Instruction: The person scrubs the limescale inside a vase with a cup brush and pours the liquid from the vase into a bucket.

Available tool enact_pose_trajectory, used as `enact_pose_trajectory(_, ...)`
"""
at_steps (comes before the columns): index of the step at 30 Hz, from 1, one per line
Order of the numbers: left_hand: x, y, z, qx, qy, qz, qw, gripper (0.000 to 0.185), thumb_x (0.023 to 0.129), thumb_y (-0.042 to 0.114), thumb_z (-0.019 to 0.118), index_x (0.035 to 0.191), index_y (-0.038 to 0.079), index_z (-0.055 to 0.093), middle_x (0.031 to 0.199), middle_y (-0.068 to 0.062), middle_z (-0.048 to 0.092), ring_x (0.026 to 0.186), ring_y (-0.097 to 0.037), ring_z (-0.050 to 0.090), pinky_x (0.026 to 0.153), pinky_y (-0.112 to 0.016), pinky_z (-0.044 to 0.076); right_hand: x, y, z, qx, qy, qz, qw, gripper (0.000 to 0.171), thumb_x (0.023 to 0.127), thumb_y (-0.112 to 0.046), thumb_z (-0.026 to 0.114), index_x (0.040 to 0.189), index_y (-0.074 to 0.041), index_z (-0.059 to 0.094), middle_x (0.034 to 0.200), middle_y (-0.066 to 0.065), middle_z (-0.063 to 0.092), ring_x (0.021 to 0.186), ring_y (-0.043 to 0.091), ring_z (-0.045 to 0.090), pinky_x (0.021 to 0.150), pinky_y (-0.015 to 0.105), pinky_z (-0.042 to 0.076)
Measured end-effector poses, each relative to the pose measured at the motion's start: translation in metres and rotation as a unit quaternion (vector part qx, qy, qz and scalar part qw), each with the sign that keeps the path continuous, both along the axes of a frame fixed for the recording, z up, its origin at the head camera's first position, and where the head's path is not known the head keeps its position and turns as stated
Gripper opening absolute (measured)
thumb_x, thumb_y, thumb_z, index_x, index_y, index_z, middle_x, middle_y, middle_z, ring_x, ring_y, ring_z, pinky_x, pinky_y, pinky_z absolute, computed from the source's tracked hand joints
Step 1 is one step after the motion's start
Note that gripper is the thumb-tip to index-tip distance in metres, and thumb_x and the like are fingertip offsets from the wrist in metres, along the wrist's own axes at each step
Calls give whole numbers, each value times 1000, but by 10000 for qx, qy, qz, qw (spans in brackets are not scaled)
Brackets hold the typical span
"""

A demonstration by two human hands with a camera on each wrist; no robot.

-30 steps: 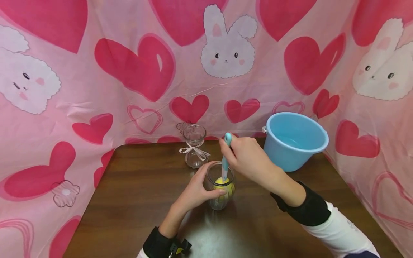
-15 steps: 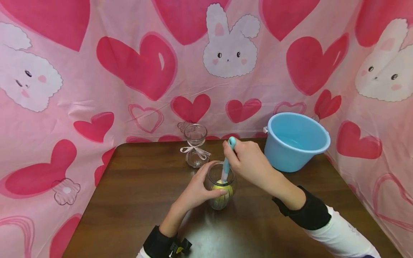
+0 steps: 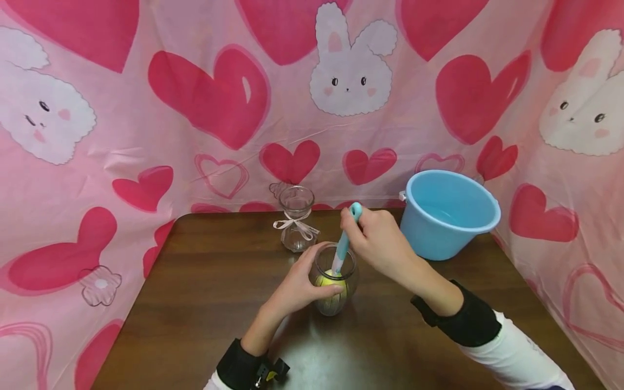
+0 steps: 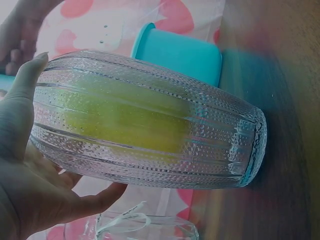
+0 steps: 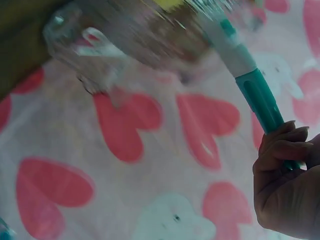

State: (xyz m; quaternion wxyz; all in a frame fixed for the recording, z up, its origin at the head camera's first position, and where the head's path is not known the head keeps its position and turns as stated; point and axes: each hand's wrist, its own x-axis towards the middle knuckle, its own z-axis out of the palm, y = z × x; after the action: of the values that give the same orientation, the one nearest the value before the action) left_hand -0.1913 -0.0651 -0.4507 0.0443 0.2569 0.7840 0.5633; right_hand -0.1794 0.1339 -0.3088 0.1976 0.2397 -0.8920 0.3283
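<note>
A ribbed clear glass jar (image 3: 333,286) stands on the brown table (image 3: 205,281), with a yellow sponge head (image 3: 330,283) inside it. My left hand (image 3: 297,287) grips the jar's side; the left wrist view shows thumb and fingers wrapped round the glass jar (image 4: 150,120) over the yellow sponge (image 4: 125,120). My right hand (image 3: 377,244) holds the teal handle of a brush (image 3: 347,233) that goes down into the jar's mouth. The right wrist view shows curled fingers (image 5: 280,150) round the teal handle (image 5: 255,95).
A small clear glass vase (image 3: 295,219) with a white ribbon bow stands just behind the jar. A light blue bucket (image 3: 448,214) sits at the table's back right. Pink cloth with hearts and rabbits hangs behind and at both sides.
The brush handle's top has tilted to the right and my right hand has shifted slightly right. The jar and my left hand stay put.
</note>
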Motion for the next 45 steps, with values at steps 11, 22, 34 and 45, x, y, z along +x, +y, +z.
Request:
enact_pose_trajectory(11,0,1,-2,-51,23,104,9999,87,78,33,92,152,25,47,148,-1,51,134,-20,49,110,-53,41,1,2,7,-373,-31,-66,9993,30,106,-18,56,76,-14,60,54,-8,44,47,10,45,45,29,38)
enact_pose_trajectory(22,1,0,1,-55,-94,81,9999,87,80,36,90,153,23,44,146,-4,51,123,-24,54,101,-47,47,5,7,15,-975,-956,188,9905,20,106,-19,58,91,-9,66,60,-1,63,45,16,59,46,35,53)
enact_pose_trajectory(34,2,1,3,-28,-156,60,9999,87,81,33,90,154,23,44,141,-3,53,118,-20,55,98,-44,48,12,8,24,-860,-616,138,9943,19,106,-21,61,97,-5,68,64,-1,65,50,9,62,52,30,57)
enact_pose_trajectory(45,1,1,0,2,-87,70,9999,87,80,33,91,153,23,44,142,0,52,120,-20,56,99,-44,49,12,2,10,-22,273,383,9989,8,102,-13,67,100,-6,65,60,-8,50,50,2,49,48,25,45)
